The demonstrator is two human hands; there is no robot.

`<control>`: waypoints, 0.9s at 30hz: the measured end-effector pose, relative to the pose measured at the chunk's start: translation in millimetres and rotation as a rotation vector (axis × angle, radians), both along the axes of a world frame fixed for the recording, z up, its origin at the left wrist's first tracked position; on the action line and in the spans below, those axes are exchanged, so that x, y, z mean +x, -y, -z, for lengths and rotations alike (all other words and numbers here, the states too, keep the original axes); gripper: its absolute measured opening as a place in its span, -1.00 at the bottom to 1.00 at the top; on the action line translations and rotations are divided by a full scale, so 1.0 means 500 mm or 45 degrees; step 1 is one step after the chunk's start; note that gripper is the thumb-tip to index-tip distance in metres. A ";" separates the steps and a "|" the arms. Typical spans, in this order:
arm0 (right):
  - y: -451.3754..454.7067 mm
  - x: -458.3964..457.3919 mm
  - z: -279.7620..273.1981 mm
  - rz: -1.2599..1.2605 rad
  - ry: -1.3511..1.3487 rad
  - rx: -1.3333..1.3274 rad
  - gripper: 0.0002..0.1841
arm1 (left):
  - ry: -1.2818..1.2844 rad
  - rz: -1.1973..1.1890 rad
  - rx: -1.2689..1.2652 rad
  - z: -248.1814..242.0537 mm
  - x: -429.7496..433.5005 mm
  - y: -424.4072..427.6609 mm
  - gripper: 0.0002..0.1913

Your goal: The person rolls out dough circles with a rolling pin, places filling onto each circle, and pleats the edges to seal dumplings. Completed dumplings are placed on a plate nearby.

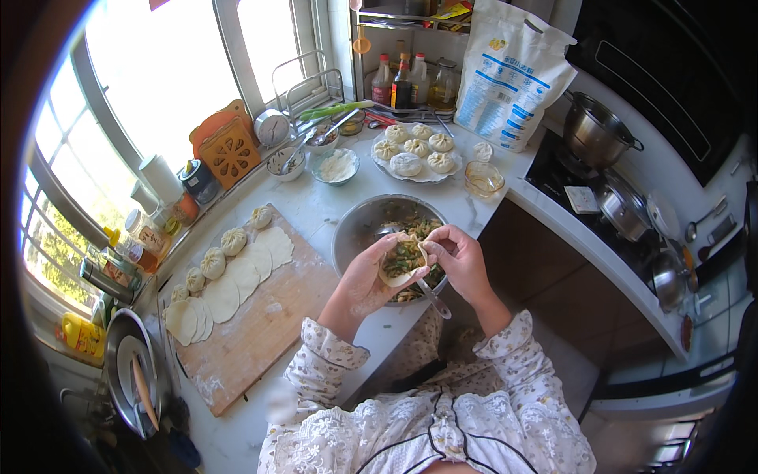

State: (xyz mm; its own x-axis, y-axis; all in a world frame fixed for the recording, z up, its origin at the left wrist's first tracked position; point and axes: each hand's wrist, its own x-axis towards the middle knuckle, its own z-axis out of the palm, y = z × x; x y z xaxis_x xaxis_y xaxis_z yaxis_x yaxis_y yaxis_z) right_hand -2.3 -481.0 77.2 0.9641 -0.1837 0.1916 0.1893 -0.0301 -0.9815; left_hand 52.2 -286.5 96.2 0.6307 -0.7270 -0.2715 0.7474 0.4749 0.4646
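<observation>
Cupped in my left hand [370,275] is a round dough wrapper [395,278] with chopped green filling heaped on it. The thumb and fingers of my right hand [459,260] pinch the wrapper's right edge, where the rim is drawn up. Both hands are above a steel mixing bowl [350,228] of chopped vegetable filling [408,294]. A spoon handle [435,301] sticks out over the bowl's near rim. To the left, a floured wooden board [266,320] carries several flat dough wrappers [222,298] in an overlapping row and several pleated buns [213,262] behind them.
Beyond the bowl stand a plate of pleated buns [416,147], a bowl of flour [336,167], a glass bowl [484,179] and a flour bag [515,77]. Bottles [401,86] fill the corner. At right is a cooktop with pots [598,133]; a sink basin [127,349] lies left.
</observation>
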 end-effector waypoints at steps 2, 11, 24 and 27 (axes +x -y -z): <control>0.003 0.000 0.000 -0.021 0.018 0.034 -0.84 | -0.042 -0.003 -0.008 -0.001 0.000 0.000 -0.73; 0.011 0.003 0.002 -0.045 0.070 -0.011 -0.82 | 0.013 -0.005 -0.092 -0.006 0.000 0.001 -0.71; -0.007 -0.003 -0.011 -0.024 0.130 0.116 -0.89 | 0.114 0.028 -0.137 -0.014 -0.005 -0.001 -0.74; -0.008 -0.002 -0.009 -0.014 0.102 0.164 -0.89 | 0.136 -0.021 -0.133 -0.017 -0.010 0.000 -0.75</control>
